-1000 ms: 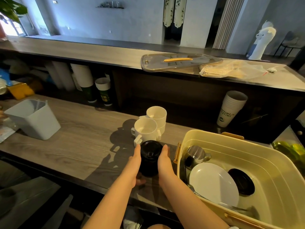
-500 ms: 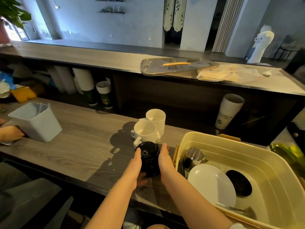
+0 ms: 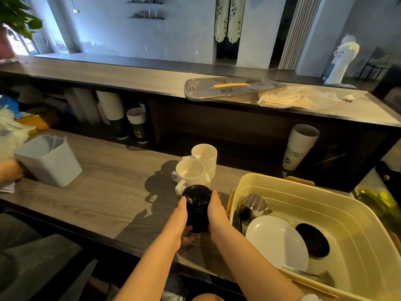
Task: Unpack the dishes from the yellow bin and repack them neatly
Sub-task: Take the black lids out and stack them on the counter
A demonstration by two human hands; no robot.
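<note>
The stack of white paper cups (image 3: 300,148) is showing cut-off print: "YTIME IS" above "CETIME". The green-banded cup (image 3: 138,129) is bearing characters too small to read.

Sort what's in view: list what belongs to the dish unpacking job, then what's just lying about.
Job: yellow bin; black jar between the left hand and right hand; white mugs; steel pitcher; white plate; black dish; clear lid, likely the bin's.

Lying about: white plastic tub; paper cup stack; plastic bag.
</note>
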